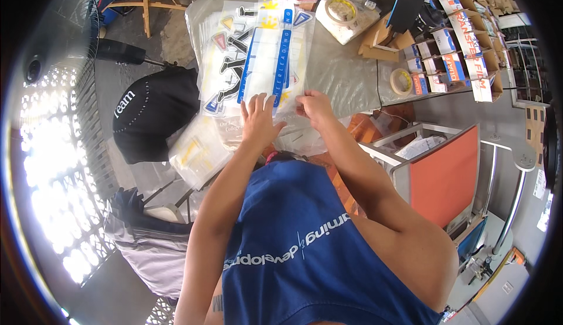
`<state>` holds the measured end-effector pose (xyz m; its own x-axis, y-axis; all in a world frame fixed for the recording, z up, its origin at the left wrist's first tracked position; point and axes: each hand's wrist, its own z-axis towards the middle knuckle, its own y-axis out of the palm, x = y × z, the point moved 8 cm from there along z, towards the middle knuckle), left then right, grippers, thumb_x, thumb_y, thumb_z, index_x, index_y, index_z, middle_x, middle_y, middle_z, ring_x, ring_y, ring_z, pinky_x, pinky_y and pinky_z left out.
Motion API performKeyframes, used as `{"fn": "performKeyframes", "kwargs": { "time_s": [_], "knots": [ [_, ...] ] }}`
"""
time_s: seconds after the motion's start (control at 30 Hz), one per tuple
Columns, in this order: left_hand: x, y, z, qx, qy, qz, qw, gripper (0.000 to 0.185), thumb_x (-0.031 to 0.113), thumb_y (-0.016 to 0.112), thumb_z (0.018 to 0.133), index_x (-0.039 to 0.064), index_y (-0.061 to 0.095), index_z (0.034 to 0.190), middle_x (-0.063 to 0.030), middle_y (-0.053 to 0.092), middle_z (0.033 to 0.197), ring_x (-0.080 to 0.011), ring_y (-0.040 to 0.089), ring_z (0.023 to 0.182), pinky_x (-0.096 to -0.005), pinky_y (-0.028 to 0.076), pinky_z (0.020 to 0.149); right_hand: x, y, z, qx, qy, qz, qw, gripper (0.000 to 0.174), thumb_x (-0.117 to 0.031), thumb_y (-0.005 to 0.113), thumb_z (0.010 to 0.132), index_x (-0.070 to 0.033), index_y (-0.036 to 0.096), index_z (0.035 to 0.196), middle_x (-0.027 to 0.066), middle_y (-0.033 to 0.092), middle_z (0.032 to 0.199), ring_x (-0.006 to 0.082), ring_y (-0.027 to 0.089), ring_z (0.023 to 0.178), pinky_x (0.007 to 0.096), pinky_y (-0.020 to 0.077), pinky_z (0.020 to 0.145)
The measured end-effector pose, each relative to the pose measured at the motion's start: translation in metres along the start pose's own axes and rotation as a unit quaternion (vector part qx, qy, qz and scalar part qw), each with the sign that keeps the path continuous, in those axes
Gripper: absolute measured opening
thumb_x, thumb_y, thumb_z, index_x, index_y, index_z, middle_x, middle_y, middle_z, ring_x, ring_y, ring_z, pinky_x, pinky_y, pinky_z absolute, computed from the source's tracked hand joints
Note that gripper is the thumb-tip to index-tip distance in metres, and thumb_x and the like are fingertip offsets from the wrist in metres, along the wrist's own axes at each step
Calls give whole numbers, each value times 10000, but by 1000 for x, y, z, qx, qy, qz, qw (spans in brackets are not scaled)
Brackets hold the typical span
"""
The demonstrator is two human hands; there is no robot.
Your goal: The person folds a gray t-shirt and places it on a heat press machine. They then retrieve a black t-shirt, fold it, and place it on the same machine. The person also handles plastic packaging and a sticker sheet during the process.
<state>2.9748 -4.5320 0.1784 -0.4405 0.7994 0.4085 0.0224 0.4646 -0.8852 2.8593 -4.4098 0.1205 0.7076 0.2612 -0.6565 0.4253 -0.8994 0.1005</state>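
A pile of printed transfer film sheets lies on the plastic-covered table before me. The top ones carry blue lettered strips, yellow shapes and black leg-like figures. My left hand presses on the near edge of the pile, its fingers spread and holding nothing. At the near right corner, my right hand pinches a sheet's edge between thumb and curled fingers. Which layer it grips is hard to make out. Under my left wrist, clear plastic with white print hangs over the table's near edge.
Masking tape rolls and a phone on a cardboard stand are at the right. Cut-open cardboard boxes fill the far right. A black covered seat and plastic-wrapped sheets sit left. A fan stands farther left.
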Motion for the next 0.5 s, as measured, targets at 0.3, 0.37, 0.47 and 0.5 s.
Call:
{"fn": "performKeyframes", "kwargs": {
  "time_s": [0.3, 0.37, 0.47, 0.5],
  "knots": [
    [-31, -31, 54, 23, -73, -10, 997, 307, 131, 579, 915, 202, 690, 1192, -170, 718, 986, -360, 692, 953, -484, 543, 871, -21, 24, -9, -87, -29, 179, 980, 269, -172, 669, 941, -13, 590, 1143, 100, 642, 1041, 224, 633, 973, 377, 529, 880],
    [-40, -65, 69, 69, -102, -20, 992, 281, 118, 553, 928, 203, 729, 1130, -191, 724, 926, -383, 705, 863, -483, 554, 795, -15, 13, -3, -50, -14, 175, 983, 292, -193, 663, 943, -8, 579, 1154, 108, 632, 1057, 231, 631, 975, 384, 522, 882],
    [-40, -113, 81, 129, -81, -68, 986, 223, 163, 603, 933, 164, 746, 1104, -212, 717, 952, -406, 692, 883, -488, 529, 782, -1, -2, 2, 17, 8, 119, 993, 304, -200, 654, 928, -4, 580, 1148, 99, 619, 1028, 221, 628, 947, 373, 520, 843],
    [-40, -122, 84, 123, -84, -52, 987, 226, 192, 639, 920, 145, 744, 1114, -220, 715, 960, -417, 686, 905, -490, 520, 790, 4, -3, 3, 22, 13, 118, 993, 303, -198, 653, 912, -5, 588, 1137, 84, 615, 983, 208, 626, 917, 359, 522, 813]
  ]
}}
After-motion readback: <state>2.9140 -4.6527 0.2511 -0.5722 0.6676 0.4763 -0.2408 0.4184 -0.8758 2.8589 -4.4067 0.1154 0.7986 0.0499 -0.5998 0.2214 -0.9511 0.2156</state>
